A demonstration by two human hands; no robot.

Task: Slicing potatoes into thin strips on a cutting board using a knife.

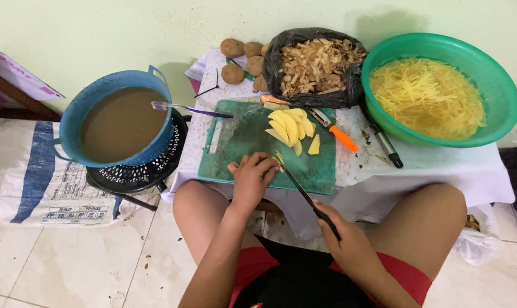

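My left hand (pixel 250 178) presses down on potato slices at the near edge of the green cutting board (pixel 241 145); only a sliver of yellow shows past the fingers. My right hand (pixel 350 242) grips the black handle of a knife (pixel 299 185), whose blade angles up to the slices under the left fingers. A pile of peeled potato slices (pixel 291 128) lies at the far side of the board.
A green bowl (pixel 501 91) of shredded potato in water stands at the right. A black bag of peelings (pixel 315 65) and whole potatoes (pixel 233 73) sit behind the board. An orange-handled peeler (pixel 338 132), a blue basin (pixel 93 100) of brown water and a sack are nearby.
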